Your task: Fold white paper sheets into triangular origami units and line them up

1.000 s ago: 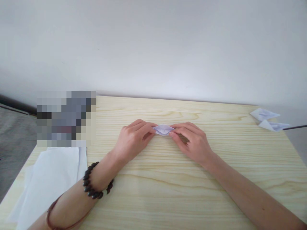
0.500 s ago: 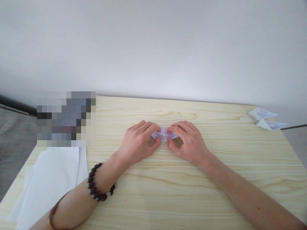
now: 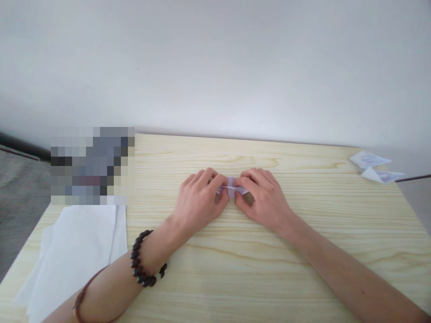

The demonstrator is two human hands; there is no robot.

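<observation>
Between my two hands is a small piece of folded white paper [image 3: 231, 190], tinted lilac in the shade, held just over the middle of the table. My left hand [image 3: 202, 195] pinches its left part between thumb and fingers. On the opposite side, my right hand [image 3: 264, 195] pinches the right part the same way. Only a narrow middle strip and bits of the pointed ends show; fingers cover the remainder.
Loose white sheets [image 3: 77, 251] lie at the left, partly under my left forearm. Behind them is a pixelated dark object [image 3: 101, 161]. Two folded paper boats [image 3: 370, 159] rest at the table's [image 3: 303, 278] far right corner, and a white wall [image 3: 235, 67] rises behind.
My left hand has shifted slightly right, closer to my right hand, and covers more of the folded paper. The right hand stays nearly still. The loose sheets have moved slightly right.
</observation>
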